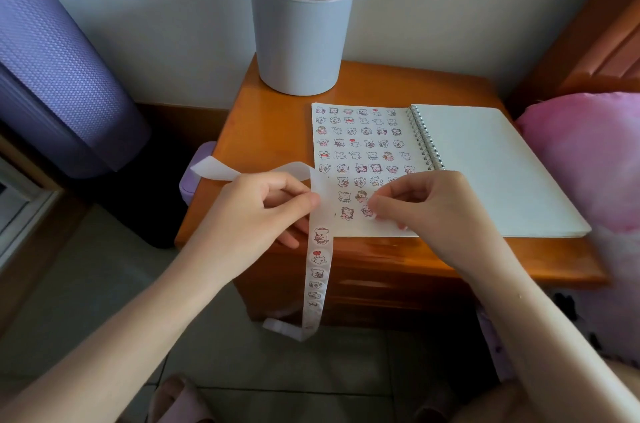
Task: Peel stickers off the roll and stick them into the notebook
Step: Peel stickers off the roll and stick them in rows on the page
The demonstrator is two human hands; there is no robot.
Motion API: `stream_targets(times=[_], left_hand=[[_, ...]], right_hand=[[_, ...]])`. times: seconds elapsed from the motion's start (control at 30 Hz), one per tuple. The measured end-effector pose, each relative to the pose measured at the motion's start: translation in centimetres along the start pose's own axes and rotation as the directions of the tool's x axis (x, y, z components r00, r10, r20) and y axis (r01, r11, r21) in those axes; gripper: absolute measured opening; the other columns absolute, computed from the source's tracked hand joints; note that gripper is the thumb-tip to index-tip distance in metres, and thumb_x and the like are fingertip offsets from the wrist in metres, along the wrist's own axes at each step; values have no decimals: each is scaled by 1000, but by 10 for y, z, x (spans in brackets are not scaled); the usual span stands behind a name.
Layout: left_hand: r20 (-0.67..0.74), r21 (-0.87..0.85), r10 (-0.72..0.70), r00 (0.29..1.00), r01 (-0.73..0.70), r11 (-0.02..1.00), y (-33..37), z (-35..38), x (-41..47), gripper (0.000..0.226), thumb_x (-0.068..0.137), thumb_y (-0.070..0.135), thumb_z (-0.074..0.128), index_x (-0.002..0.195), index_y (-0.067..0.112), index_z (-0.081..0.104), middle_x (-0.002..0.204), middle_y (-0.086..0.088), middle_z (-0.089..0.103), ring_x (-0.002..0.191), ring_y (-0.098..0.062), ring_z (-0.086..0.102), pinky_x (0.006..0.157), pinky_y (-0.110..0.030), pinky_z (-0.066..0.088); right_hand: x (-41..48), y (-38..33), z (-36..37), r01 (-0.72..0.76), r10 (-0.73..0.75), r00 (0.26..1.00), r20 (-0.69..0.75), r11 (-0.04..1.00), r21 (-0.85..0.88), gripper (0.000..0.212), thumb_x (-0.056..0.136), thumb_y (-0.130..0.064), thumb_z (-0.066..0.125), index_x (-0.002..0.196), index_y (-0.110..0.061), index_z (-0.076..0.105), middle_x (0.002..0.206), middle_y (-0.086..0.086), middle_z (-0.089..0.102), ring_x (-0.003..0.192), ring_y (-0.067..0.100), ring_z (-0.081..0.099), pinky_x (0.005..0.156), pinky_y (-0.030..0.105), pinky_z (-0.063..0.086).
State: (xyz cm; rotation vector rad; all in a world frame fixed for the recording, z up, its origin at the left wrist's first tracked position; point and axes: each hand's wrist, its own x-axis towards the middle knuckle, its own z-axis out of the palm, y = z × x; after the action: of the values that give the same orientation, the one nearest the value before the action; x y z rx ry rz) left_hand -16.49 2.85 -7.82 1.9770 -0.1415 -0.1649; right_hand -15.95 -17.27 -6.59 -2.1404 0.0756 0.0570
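Now: left hand (pixel 263 211) pinches the long white paper sticker strip (pixel 320 270), likely to hold it clear; right hand (pixel 426 204), fingers curled, pinches a small cartoon sticker (pixel 366 211) onto the white spiral-bound notebook (pixel 485 162) beneath it, on the orange wooden counter (pixel 277 117).

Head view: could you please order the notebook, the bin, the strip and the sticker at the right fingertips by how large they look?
1. Notebook, lying open, clearly largest.
2. Bin.
3. Strip, long but narrow; it hangs nearer the camera, so it looks bigger than it is.
4. Sticker, smallest.
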Motion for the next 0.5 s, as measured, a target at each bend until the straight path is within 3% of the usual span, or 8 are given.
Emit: stream_targets(times=[0.13,0.33,0.5], left_hand=[[0,-4,0,1000,0,1000,-1,0,1,8,87,27,61,82,25,67,80,24,70,69,-2,69,54,-16,55],[-6,7,-11,1000,11,1000,-3,1,3,7,86,29,62,82,27,67,77,20,72,68,-3,70,55,-19,57],[-7,22,-15,1000,15,1000,-3,0,3,7,86,30,61,83,26,67,79,20,71,68,-6,70,58,-23,59]], right_hand=[[-1,0,2,-3,3,1000,-3,1000,2,7,75,-25,76,70,-20,74,64,-2,71,54,7,56,54,18,46],[-1,1,4,-10,10,1000,-26,1000,1,7,75,-24,76,72,-18,75,66,-1,72,66,15,66,56,14,46],[-2,1,6,-15,15,999,-43,1000,3,7,76,-24,76,73,-18,75,66,-2,72,68,15,68,58,17,49]])
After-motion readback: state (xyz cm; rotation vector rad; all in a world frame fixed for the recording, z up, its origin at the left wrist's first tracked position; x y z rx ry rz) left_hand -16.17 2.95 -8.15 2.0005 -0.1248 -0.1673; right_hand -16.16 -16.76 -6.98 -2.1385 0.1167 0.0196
